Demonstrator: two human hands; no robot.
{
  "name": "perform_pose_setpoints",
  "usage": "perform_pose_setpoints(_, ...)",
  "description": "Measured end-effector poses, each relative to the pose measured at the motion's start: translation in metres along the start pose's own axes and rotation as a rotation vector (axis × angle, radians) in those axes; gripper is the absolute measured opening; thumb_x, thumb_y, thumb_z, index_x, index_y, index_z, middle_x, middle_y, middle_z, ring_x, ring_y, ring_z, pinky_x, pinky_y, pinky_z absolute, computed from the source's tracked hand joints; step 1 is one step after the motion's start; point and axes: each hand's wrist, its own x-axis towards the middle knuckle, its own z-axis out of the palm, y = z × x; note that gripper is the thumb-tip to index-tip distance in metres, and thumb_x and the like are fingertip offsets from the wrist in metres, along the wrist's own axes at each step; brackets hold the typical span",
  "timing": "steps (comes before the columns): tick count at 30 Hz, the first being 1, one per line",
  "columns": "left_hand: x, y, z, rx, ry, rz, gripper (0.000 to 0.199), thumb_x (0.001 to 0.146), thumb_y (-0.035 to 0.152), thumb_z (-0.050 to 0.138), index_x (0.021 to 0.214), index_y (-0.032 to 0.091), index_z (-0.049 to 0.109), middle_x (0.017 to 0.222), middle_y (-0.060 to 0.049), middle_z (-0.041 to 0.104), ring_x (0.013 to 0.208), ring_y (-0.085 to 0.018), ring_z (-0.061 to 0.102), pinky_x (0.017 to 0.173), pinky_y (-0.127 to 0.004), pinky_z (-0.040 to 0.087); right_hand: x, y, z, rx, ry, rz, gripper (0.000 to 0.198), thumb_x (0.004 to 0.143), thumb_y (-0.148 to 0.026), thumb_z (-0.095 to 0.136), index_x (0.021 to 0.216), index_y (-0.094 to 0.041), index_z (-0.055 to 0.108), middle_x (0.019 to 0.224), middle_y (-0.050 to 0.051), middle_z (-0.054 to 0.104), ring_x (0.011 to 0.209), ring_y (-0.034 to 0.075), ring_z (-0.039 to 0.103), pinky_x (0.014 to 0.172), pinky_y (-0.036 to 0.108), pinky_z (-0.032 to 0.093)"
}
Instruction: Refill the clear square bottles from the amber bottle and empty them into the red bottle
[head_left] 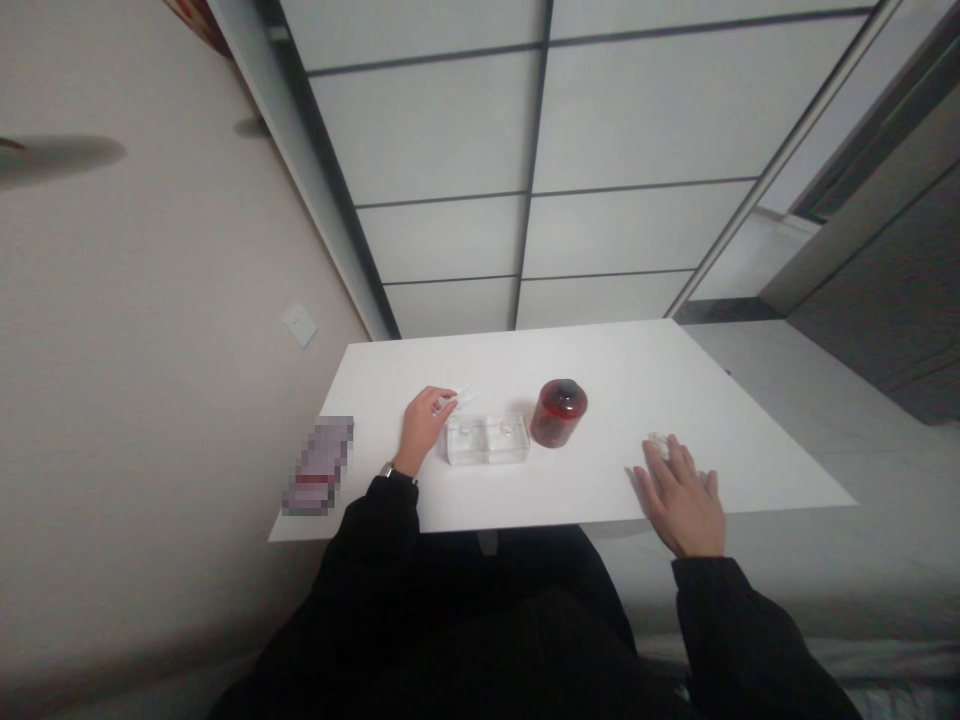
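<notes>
My left hand (424, 425) is over the table, left of the middle, thumb and fingertips drawn together in a pinch. Faint thin white pieces (471, 394) show by its fingertips; their kind is too blurred to tell. Just right of that hand stands a clear plastic box (487, 442) with two compartments. A reddish-brown, see-through jar (558, 415) with a dark top is beside the box. My right hand (682, 498) lies palm down near the front edge, fingers spread. Under its fingertips is a small crumpled whitish thing (659, 443), partly covered.
The white table (600, 490) has its front edge close to my body. A blurred-out purplish flat object (319, 468) lies at its left end, near the wall. Behind the table stands a white panelled sliding door (450, 240).
</notes>
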Motion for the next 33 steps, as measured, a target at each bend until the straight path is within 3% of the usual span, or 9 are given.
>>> perform_pose_setpoints(7,0.000,0.012,-0.005,-0.026,0.115,0.009,0.015,0.102,0.031,0.066,0.109,0.022,0.075,0.103,-0.003,0.073,0.077,-0.015,0.062,0.082,-0.033,0.057,-0.001,0.001,0.002,0.029,0.001,0.014,0.062,0.110,-0.048,0.029,0.160,-0.019,0.051,0.171,0.022,0.041,0.155,0.041,0.044,0.120,0.071,0.038)
perform_pose_setpoints(11,0.000,0.018,-0.008,-0.031,0.177,0.006,0.016,0.102,0.028,0.061,0.111,0.022,0.074,0.103,-0.004,0.072,0.079,-0.017,0.062,0.080,-0.033,0.055,-0.001,0.004,0.004,0.033,-0.013,0.006,0.061,0.111,-0.048,0.030,0.158,-0.019,0.053,0.173,0.023,0.036,0.158,0.043,0.040,0.120,0.071,0.037)
perform_pose_setpoints(15,-0.001,0.020,-0.014,-0.018,0.254,-0.007,0.018,0.104,0.030,0.057,0.113,0.022,0.071,0.106,-0.006,0.072,0.086,-0.019,0.063,0.083,-0.035,0.054,-0.003,0.012,0.007,0.105,0.055,0.009,0.059,0.109,-0.052,0.041,0.158,-0.021,0.054,0.177,0.023,0.025,0.163,0.049,0.025,0.118,0.078,0.034)
perform_pose_setpoints(17,-0.002,0.024,-0.018,-0.011,0.296,-0.021,0.019,0.105,0.029,0.054,0.113,0.021,0.070,0.107,-0.007,0.071,0.088,-0.020,0.062,0.084,-0.036,0.054,-0.004,0.010,0.006,0.217,0.116,0.016,0.059,0.108,-0.052,0.045,0.159,-0.024,0.052,0.179,0.022,0.022,0.164,0.049,0.021,0.119,0.081,0.031)
perform_pose_setpoints(20,-0.007,0.040,-0.026,-0.015,0.318,-0.020,0.020,0.105,0.026,0.052,0.114,0.021,0.069,0.110,-0.009,0.070,0.091,-0.022,0.063,0.086,-0.039,0.055,0.000,-0.008,-0.001,0.482,0.130,-0.031,0.060,0.107,-0.050,0.049,0.163,-0.027,0.045,0.176,0.018,0.032,0.165,0.040,0.025,0.125,0.073,0.028)
perform_pose_setpoints(25,-0.015,0.110,-0.034,-0.076,0.104,0.168,0.019,0.105,0.025,0.057,0.119,0.025,0.070,0.119,-0.006,0.071,0.101,-0.021,0.069,0.098,-0.039,0.057,0.031,-0.059,-0.016,0.849,0.008,-0.043,0.084,0.100,-0.060,0.060,0.169,-0.021,0.031,0.175,0.016,0.036,0.163,0.031,0.034,0.133,0.053,0.029)
perform_pose_setpoints(29,-0.010,0.173,-0.025,-0.071,-0.109,0.328,0.026,0.106,0.028,0.058,0.130,0.028,0.067,0.134,-0.006,0.071,0.126,-0.023,0.067,0.114,-0.042,0.053,0.064,-0.086,-0.014,1.072,-0.045,-0.010,0.106,0.087,-0.069,0.073,0.169,-0.019,0.029,0.176,0.019,0.031,0.164,0.035,0.030,0.133,0.058,0.026)
perform_pose_setpoints(33,0.009,0.201,-0.008,-0.011,-0.241,0.391,0.040,0.105,0.027,0.061,0.144,0.026,0.060,0.157,-0.010,0.059,0.142,-0.027,0.057,0.122,-0.049,0.048,0.084,-0.098,-0.007,1.157,-0.058,-0.058,0.106,0.079,-0.065,0.082,0.164,-0.023,0.036,0.171,0.018,0.042,0.158,0.036,0.041,0.131,0.058,0.032)
